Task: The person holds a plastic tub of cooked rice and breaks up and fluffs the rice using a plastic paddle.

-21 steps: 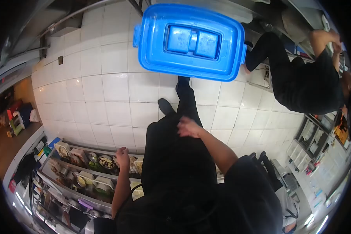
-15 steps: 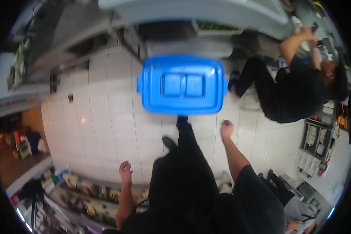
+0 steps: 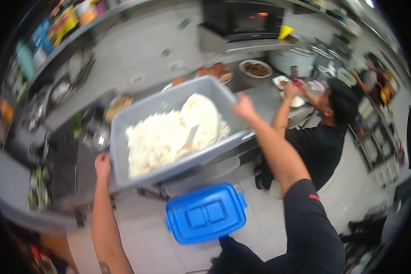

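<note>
A large grey tub (image 3: 169, 171) of white rice (image 3: 157, 137) rests at the counter, a bowl-shaped white mound or container (image 3: 201, 114) and a flat paddle (image 3: 191, 137) in it. At the tub's left end, my left hand (image 3: 103, 165) is closed beside the wall; whether it grips the tub is unclear. My right hand (image 3: 245, 108) reaches the tub's right rim, its fingers blurred and partly hidden. Below the tub, a blue lidded bin (image 3: 206, 213) stands on the floor.
A co-worker in black (image 3: 317, 137) crouches or sits at the right, hands by a small plate. Along the counter are a plate of brown food (image 3: 255, 69), a large pot (image 3: 292, 59) and metal bowls (image 3: 101, 137). Another person (image 3: 370, 75) is farther back.
The view has tilted up from the floor to the counter, bringing the rice tub into sight. Both my hands have moved forward and up, to the tub's two ends.
</note>
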{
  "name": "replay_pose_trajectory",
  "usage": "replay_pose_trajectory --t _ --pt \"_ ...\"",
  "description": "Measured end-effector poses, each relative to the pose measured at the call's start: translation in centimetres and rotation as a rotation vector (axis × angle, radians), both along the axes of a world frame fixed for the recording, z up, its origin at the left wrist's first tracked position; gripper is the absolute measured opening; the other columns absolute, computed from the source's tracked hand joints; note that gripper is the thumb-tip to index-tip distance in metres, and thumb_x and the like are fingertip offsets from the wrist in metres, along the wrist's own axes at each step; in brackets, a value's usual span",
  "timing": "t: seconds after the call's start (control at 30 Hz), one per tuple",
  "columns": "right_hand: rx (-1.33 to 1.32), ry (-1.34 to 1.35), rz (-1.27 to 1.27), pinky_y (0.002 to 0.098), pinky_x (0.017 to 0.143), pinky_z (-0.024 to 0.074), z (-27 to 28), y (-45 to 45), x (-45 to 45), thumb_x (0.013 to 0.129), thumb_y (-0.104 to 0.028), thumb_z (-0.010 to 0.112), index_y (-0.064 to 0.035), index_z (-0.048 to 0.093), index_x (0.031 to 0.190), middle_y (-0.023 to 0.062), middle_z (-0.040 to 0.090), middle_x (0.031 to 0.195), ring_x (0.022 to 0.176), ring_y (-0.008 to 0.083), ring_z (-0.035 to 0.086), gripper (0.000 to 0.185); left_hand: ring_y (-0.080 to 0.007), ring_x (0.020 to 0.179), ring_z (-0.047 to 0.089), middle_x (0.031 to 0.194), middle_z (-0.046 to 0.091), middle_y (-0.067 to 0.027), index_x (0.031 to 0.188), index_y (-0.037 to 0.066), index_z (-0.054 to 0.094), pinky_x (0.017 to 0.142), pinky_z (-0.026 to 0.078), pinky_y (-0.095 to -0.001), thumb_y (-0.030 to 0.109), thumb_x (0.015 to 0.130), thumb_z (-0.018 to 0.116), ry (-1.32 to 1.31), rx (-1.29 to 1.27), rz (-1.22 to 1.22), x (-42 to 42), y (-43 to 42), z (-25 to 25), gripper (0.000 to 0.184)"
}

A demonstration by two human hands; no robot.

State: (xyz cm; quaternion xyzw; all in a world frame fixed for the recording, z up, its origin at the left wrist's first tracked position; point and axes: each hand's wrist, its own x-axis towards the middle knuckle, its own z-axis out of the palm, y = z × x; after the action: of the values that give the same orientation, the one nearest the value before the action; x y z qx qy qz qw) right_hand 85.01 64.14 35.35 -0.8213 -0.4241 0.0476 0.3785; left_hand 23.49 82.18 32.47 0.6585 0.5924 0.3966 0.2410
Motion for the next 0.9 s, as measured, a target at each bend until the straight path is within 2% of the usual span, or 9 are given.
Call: replay_pose_trajectory --t 0.03,0.07,0.23,0.33,0.63,0.77,0.8,0.87,0.9 --pt "-0.095 0.021 0.006 0.0462 0.094 0.0506 -1.5 2.3 1.0 0.072 -0.026 0.077 -0.0008 0.062 0.115 0.0260 0.065 0.114 0.109 0.0416 0.062 0.052 -0.0227 0.098 0.064 0.106 0.069 -0.0142 0.120 -0.006 0.062 0.087 0.048 -0.0344 0.021 0.091 0.065 0.048 -0.110 -0.021 1.5 1.9 0.3 0.040" --pt "-0.131 0.020 0.039 0.0476 0.094 0.0496 -2.0 3.3 1.3 0.078 -0.029 0.073 -0.0023 0.059 0.120 0.0251 0.066 0.115 0.110 0.0407 0.063 0.052 -0.0262 0.103 0.064 0.111 0.069 -0.0170 0.123 -0.007 0.061 0.091 0.048 -0.0368 0.022 0.090 0.066 0.104 -0.228 -0.024 2.5 3.3 0.3 0.044" --pt "-0.287 0.123 -0.029 0.0468 0.098 0.0476 -1.3 3.2 0.4 0.092 -0.032 0.053 -0.0029 0.052 0.124 0.0217 0.066 0.118 0.112 0.0384 0.063 0.042 -0.0340 0.103 0.065 0.112 0.067 -0.0232 0.120 -0.008 0.060 0.090 0.049 -0.0414 0.030 0.092 0.062 0.136 -0.036 0.108 6.9 3.5 -1.0 0.047" --pt "-0.301 0.124 -0.061 0.0482 0.097 0.0478 -0.5 2.4 -0.4 0.094 -0.034 0.051 -0.0027 0.052 0.123 0.0221 0.066 0.118 0.112 0.0394 0.063 0.042 -0.0382 0.104 0.065 0.113 0.066 -0.0261 0.119 -0.007 0.060 0.090 0.048 -0.0440 0.038 0.095 0.058 0.157 -0.226 0.165 5.8 3.9 -1.4 0.051" --pt "-0.210 0.156 -0.104 0.0512 0.094 0.0485 -0.6 -2.4 -2.9 0.093 -0.031 0.054 0.0007 0.051 0.120 0.0252 0.066 0.115 0.108 0.0435 0.063 0.042 -0.0448 0.106 0.062 0.113 0.064 -0.0311 0.117 -0.010 0.058 0.093 0.047 -0.0466 0.042 0.095 0.057 0.258 -0.175 0.250 4.4 -1.4 -1.8 0.057" --pt "-0.192 0.106 -0.102 0.0529 0.093 0.0479 -0.5 -7.1 -4.4 0.095 -0.033 0.054 0.0028 0.049 0.119 0.0291 0.065 0.111 0.108 0.0462 0.061 0.044 -0.0424 0.106 0.063 0.112 0.066 -0.0290 0.120 -0.010 0.057 0.094 0.047 -0.0464 0.038 0.095 0.059 0.222 -0.206 0.269 3.6 -4.8 -2.8 0.054" --pt "-0.203 0.019 -0.066 0.0532 0.093 0.0480 -0.5 -8.9 -4.7 0.095 -0.035 0.055 0.0024 0.048 0.119 0.0293 0.065 0.110 0.107 0.0461 0.062 0.045 -0.0402 0.106 0.064 0.112 0.067 -0.0270 0.120 -0.009 0.057 0.093 0.048 -0.0455 0.035 0.094 0.062 0.103 -0.227 0.260 3.7 -6.3 -2.9 0.052" --pt "-0.228 -0.070 -0.001 0.0536 0.092 0.0480 -1.4 -11.9 -5.5 0.095 -0.036 0.055 0.0020 0.048 0.119 0.0296 0.065 0.110 0.106 0.0461 0.062 0.046 -0.0379 0.105 0.065 0.113 0.068 -0.0250 0.121 -0.009 0.058 0.092 0.048 -0.0445 0.033 0.093 0.064 -0.015 -0.262 0.279 2.0 -8.8 -5.4 0.050" --pt "-0.194 0.029 -0.075 0.0524 0.089 0.0499 -2.9 -13.4 -5.5 0.092 -0.037 0.059 0.0024 0.055 0.113 0.0278 0.066 0.107 0.103 0.0445 0.064 0.045 -0.0341 0.101 0.066 0.110 0.069 -0.0220 0.119 -0.008 0.059 0.089 0.049 -0.0429 0.030 0.092 0.066 -0.155 -0.246 0.278 0.3 -9.2 -8.8 0.046"
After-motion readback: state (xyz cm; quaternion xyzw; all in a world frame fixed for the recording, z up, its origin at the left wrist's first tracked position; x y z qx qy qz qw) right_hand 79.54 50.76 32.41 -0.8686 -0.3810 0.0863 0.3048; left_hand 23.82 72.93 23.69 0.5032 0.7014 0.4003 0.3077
